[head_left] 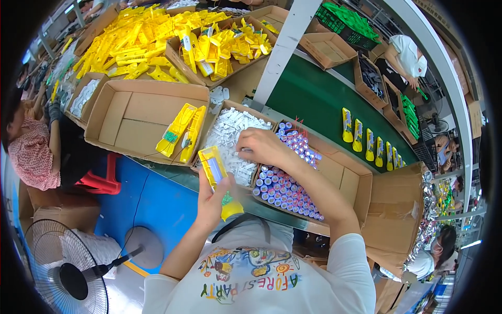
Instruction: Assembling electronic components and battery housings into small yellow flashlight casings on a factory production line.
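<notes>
My left hand [210, 201] is closed around a yellow plastic housing [209, 155], held tilted in front of my chest. Inside the housing lie a pale purple cylindrical battery [215, 171] and a green circuit board [226, 199]. Over a carton of small white plastic parts [230, 125], my right hand [261, 146] has its fingers pinched together; what they hold, if anything, is too small to make out. Right beside that carton stand many purple-wrapped batteries [285, 191], some with red wires. Two yellow housings [180, 125] with wires lean in the large carton [123, 112] on the left.
Yellow housings heap up at the back [130, 42] and fill another carton [225, 52]. Beyond a white metal post [285, 52], yellow pieces [357, 135] stand in a row on a green conveyor [303, 86]. A floor fan [73, 280] stands lower left. Other people work nearby.
</notes>
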{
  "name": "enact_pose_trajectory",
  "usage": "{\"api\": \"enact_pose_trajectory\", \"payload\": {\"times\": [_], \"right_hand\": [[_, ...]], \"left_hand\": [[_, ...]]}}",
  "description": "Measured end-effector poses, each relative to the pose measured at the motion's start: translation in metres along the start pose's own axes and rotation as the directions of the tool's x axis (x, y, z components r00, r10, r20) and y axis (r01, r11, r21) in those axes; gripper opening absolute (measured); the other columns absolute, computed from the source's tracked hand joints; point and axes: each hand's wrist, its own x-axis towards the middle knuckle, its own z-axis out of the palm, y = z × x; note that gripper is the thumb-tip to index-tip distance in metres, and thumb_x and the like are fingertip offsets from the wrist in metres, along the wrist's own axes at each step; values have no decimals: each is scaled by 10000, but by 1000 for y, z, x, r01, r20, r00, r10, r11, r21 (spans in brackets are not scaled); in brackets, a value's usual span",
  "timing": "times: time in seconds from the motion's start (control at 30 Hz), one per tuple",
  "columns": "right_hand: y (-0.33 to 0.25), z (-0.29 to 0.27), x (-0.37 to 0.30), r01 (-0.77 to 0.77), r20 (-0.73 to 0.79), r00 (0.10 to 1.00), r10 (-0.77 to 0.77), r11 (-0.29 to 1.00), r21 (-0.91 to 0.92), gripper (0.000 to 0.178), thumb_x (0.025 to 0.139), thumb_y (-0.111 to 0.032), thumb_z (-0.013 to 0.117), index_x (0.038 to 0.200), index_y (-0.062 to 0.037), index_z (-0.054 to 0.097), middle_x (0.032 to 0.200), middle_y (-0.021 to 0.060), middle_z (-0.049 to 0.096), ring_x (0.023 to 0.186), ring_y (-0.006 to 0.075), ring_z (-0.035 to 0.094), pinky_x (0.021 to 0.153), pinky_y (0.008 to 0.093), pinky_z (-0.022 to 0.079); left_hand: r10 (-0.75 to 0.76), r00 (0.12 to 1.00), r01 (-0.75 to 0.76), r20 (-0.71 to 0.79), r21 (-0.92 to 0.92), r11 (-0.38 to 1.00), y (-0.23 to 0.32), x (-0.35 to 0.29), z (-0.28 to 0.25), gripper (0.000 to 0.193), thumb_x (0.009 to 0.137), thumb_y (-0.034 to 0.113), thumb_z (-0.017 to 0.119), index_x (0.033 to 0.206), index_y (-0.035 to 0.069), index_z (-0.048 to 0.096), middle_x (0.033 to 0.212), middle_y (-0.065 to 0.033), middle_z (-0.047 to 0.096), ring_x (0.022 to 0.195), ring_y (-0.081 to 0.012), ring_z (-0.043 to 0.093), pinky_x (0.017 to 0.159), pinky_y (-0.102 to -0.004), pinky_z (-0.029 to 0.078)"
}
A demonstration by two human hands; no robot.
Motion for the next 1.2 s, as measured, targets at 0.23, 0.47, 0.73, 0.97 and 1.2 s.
{"api": "enact_pose_trajectory", "payload": {"times": [0.23,0.47,0.73,0.97,1.2], "right_hand": [[-7,-13,-13,-255,30,947,318,697,671,133,810,-130,726,890,-29,694,865,29,694,774,116,659,666,269,545],[-29,-22,-7,-296,151,816,558,179,938,126,838,-70,717,935,8,699,818,59,696,718,87,650,664,228,552],[-49,-21,-19,-160,-304,869,391,802,575,255,817,-179,770,724,-14,600,597,-3,572,522,28,472,464,216,368],[-54,-25,-36,-252,-323,835,445,832,495,336,818,-207,761,700,-41,494,577,-10,468,487,69,376,439,258,302],[-5,-58,-72,-315,-222,871,439,845,433,211,916,-120,593,1095,-11,616,1003,80,643,906,180,629,785,300,499]], "left_hand": [[-90,995,87,44,69,994,0,1,8,356,972,131,525,1249,114,302,925,-94,540,708,-160,570,636,-322,510],[-111,979,89,169,131,987,-4,2,10,437,968,149,541,1313,100,277,940,-106,551,712,-165,576,634,-311,506],[-103,964,66,244,154,986,-6,5,14,447,1006,240,475,1359,86,248,952,-112,551,710,-156,574,627,-287,500],[-133,938,73,320,194,978,-3,14,23,371,998,153,438,1295,33,252,958,-108,533,689,-158,573,624,-291,497],[-132,838,-75,529,352,933,24,50,32,317,958,114,532,1254,59,432,1101,-100,560,869,-178,612,782,-309,510]]}}
